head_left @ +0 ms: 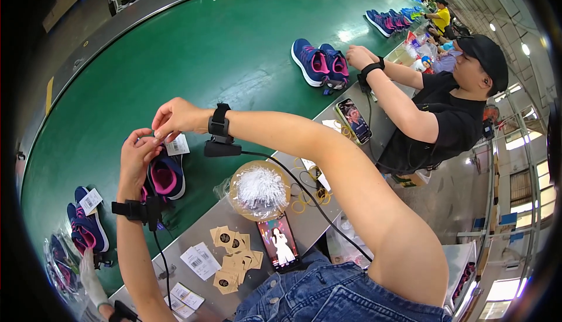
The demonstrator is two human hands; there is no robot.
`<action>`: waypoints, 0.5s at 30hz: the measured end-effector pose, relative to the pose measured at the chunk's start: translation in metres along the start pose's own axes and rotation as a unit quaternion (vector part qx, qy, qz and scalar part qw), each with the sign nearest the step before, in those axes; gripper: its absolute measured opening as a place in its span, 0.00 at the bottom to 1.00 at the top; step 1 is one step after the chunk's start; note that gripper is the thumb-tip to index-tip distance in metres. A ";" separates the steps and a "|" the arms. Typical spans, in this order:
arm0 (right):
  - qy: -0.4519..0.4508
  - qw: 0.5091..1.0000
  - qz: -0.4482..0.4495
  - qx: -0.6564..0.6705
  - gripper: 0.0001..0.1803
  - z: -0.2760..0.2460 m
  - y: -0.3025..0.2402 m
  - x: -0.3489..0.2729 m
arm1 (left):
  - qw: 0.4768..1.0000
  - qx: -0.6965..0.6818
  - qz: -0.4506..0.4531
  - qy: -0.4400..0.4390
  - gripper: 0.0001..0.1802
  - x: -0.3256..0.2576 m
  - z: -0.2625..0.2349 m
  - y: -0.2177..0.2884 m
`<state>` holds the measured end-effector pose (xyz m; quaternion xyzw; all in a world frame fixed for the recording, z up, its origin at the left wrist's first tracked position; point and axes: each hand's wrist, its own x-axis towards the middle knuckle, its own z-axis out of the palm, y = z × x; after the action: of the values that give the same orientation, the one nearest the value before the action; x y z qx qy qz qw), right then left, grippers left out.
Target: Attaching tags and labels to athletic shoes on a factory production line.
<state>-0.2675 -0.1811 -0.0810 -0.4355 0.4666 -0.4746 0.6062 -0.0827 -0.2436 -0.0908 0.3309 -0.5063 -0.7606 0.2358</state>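
Observation:
A navy sneaker with a pink lining (167,174) lies on the green conveyor belt (193,58) right under my hands. My left hand (136,155) is closed on its upper, near the laces. My right hand (174,117) pinches something small just above it, where a white paper tag (177,145) hangs beside my fingers. Both wrists carry black bands with cables.
Another pair of navy sneakers (86,223) with a tag sits left. On the steel ledge (328,120) lie brown card tags (234,257), white labels (200,260), a round tub of white fasteners (259,190) and a phone (280,243). A co-worker (451,108) handles sneakers (321,62) to the right.

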 end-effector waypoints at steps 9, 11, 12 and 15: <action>-0.018 0.999 0.030 -0.013 0.14 0.011 0.005 0.005 | 0.996 0.076 0.007 -0.046 0.19 -0.008 -0.018 0.007; -0.011 0.999 0.043 -0.012 0.15 0.012 0.009 0.004 | 0.995 0.091 0.027 -0.037 0.20 -0.011 -0.020 -0.001; -0.004 0.998 0.052 -0.027 0.16 0.010 0.007 0.004 | 0.994 0.093 0.035 -0.042 0.19 -0.014 -0.015 0.003; 0.003 0.998 0.060 -0.001 0.17 0.008 0.001 -0.002 | 0.993 0.097 0.059 -0.041 0.18 -0.012 -0.005 0.002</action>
<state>-0.2600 -0.1783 -0.0802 -0.4057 0.4943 -0.4380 0.6319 -0.0715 -0.2390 -0.0876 0.2903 -0.6053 -0.7059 0.2258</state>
